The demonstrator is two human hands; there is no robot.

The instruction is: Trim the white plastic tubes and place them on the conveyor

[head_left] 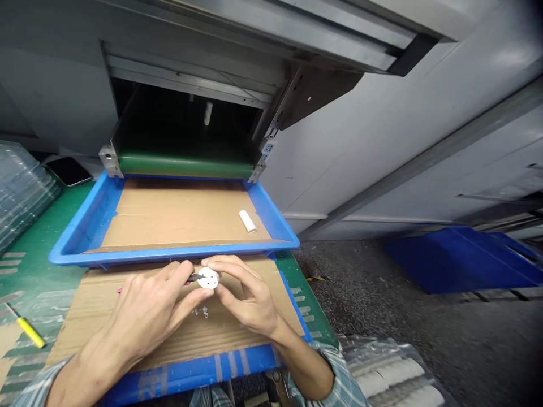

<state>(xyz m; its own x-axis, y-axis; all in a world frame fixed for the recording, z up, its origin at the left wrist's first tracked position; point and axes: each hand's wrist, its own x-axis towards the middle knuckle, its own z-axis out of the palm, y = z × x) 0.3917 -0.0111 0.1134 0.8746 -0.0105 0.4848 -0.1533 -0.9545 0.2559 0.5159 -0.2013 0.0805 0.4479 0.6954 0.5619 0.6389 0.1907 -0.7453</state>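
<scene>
My left hand point(148, 302) is closed around a small pink-handled tool point(194, 277) with a dark, blade-like tip; most of the handle is hidden by the fingers. The tip touches the round end face of a white cylindrical piece point(208, 278), which has several small dark holes. My right hand point(246, 294) grips this piece from the right, fingers behind it and thumb at its lower edge. The left thumb also touches its rim. Beneath the hands is a brown cardboard sheet point(237, 328) with small clear-white scraps point(205, 311) on it.
Beyond the hands stands a blue tray point(182, 257) lined with cardboard, holding a white cylinder point(247, 221). A green conveyor belt point(186, 164) ends above it, with another white cylinder point(207, 113) inside the opening. A yellow-handled screwdriver point(30, 332) and a phone point(68, 170) lie to the left.
</scene>
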